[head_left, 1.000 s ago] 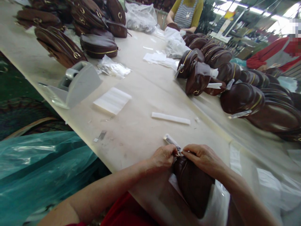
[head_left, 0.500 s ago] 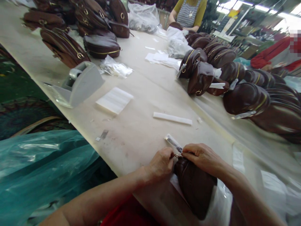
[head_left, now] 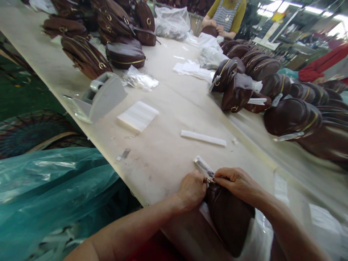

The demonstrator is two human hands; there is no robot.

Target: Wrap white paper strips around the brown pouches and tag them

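Note:
A dark brown leather bag (head_left: 231,217) lies at the table's near edge, with clear plastic (head_left: 259,235) along its right side. At the bag's top end my left hand (head_left: 192,188) is closed in a pinch on a small metal ring or clasp (head_left: 208,180). Beside it, the fingers of my right hand (head_left: 236,183) are pressed together at the same end of the bag, close to the metal piece. A narrow strip in clear wrapping (head_left: 203,165) sticks out beyond both hands.
On the table (head_left: 163,152) are a white strip (head_left: 203,138), a white paper stack (head_left: 138,115) and a grey tape dispenser (head_left: 104,96). Brown bags stand at the back left (head_left: 125,54) and right (head_left: 292,116). A person in a checked apron (head_left: 224,16) is at the far end.
The view has shifted slightly, so the table and bags appear a little further right. Both hands remain at the bag's top end; the metal piece between them shows more clearly.

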